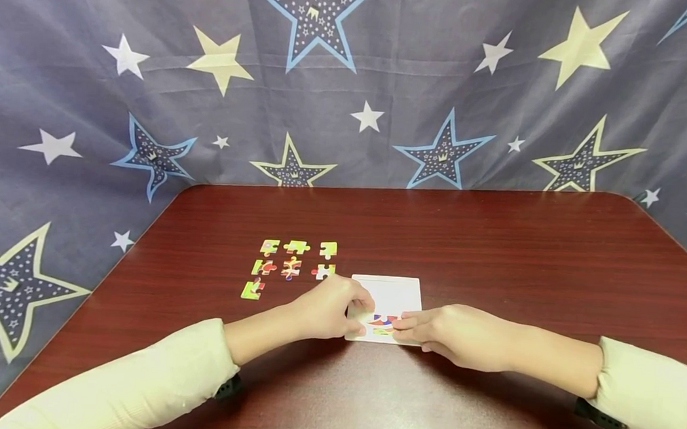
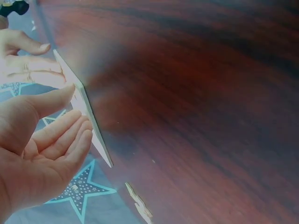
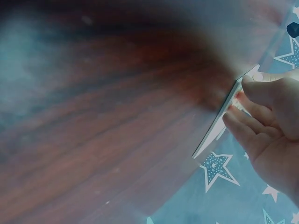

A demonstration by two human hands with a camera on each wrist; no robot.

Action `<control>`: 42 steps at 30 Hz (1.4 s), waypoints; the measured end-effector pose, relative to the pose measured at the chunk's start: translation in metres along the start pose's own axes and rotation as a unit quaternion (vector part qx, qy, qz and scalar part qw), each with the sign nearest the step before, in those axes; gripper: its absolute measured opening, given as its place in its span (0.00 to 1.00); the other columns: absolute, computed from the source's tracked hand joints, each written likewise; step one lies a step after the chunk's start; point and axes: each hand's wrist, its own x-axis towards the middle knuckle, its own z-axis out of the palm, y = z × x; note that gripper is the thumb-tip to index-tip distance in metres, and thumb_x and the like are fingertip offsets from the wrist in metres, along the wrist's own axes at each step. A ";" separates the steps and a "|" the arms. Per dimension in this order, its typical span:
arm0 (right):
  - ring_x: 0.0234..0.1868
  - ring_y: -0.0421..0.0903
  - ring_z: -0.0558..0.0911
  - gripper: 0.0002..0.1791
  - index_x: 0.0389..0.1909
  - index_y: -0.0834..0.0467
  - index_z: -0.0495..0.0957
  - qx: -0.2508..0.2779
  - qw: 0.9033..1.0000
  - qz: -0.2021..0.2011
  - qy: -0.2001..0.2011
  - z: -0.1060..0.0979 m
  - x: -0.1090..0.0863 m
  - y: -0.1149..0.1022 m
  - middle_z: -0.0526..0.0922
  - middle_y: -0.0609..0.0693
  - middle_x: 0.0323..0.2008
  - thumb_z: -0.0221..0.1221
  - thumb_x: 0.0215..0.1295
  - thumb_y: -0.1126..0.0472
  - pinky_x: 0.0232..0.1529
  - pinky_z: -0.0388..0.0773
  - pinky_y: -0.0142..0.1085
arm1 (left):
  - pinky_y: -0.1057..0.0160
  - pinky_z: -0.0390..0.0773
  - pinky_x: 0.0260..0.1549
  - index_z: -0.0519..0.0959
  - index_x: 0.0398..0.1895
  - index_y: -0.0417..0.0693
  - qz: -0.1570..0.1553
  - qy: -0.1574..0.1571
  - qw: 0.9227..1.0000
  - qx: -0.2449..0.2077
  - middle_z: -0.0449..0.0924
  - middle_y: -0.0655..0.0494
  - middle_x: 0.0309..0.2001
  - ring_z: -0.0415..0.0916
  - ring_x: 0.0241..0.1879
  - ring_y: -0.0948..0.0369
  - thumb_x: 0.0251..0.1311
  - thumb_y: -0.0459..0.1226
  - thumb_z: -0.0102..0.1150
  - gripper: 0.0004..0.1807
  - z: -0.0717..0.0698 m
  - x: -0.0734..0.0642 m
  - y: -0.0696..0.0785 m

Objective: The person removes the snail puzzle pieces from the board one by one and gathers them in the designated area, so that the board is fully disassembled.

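Observation:
A white puzzle tray (image 1: 387, 287) lies flat at the near middle of the table. In its near part are puzzle pieces with red, blue and yellow-green print (image 1: 381, 320), partly covered by my fingers. My left hand (image 1: 328, 309) is at the tray's left side, its thumb at the near-left corner and its curved fingers above the white surface; I see nothing held between them. From the right, my right hand (image 1: 460, 333) rests its fairly straight fingers on the printed pieces. Both wrist views show the hands beside the tray's thin edge (image 2: 96, 123).
Several loose puzzle pieces (image 1: 291, 268) lie in rough rows on the brown table (image 1: 495, 250), left of and beyond the tray. A grey cloth with stars (image 1: 387, 79) hangs behind the table and along its sides.

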 end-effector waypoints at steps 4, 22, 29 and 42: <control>0.60 0.48 0.80 0.23 0.57 0.52 0.79 -0.010 1.000 -0.007 0.006 0.000 -0.005 0.000 0.81 0.48 0.59 0.61 0.60 0.68 0.53 0.80 0.40 | 0.62 0.80 0.44 0.84 0.39 0.39 -0.010 -0.004 1.000 0.001 0.87 0.51 0.38 0.81 0.41 0.58 0.47 0.32 0.71 0.14 0.000 0.002 0.002; 0.58 0.47 0.81 0.22 0.56 0.54 0.79 0.007 1.000 -0.018 0.008 0.000 -0.006 0.003 0.81 0.52 0.57 0.61 0.60 0.69 0.53 0.80 0.39 | 0.77 0.75 0.29 0.84 0.27 0.42 -0.044 0.007 0.994 -0.098 0.85 0.52 0.26 0.77 0.27 0.68 0.48 0.30 0.68 0.03 0.008 0.017 0.009; 0.58 0.47 0.81 0.22 0.56 0.55 0.80 0.015 1.000 -0.016 0.008 0.001 -0.007 0.004 0.81 0.53 0.57 0.61 0.60 0.69 0.54 0.80 0.40 | 0.72 0.72 0.24 0.85 0.29 0.42 -0.191 -0.009 0.954 -0.231 0.86 0.51 0.27 0.75 0.26 0.68 0.47 0.29 0.67 0.04 0.007 0.023 0.009; 0.59 0.48 0.80 0.22 0.56 0.55 0.79 0.018 1.000 -0.012 0.006 0.003 -0.008 0.005 0.81 0.55 0.57 0.61 0.60 0.69 0.54 0.80 0.41 | 0.71 0.77 0.24 0.86 0.28 0.40 -0.241 -0.015 0.931 -0.274 0.88 0.48 0.28 0.77 0.25 0.68 0.45 0.27 0.70 0.05 0.003 0.029 0.002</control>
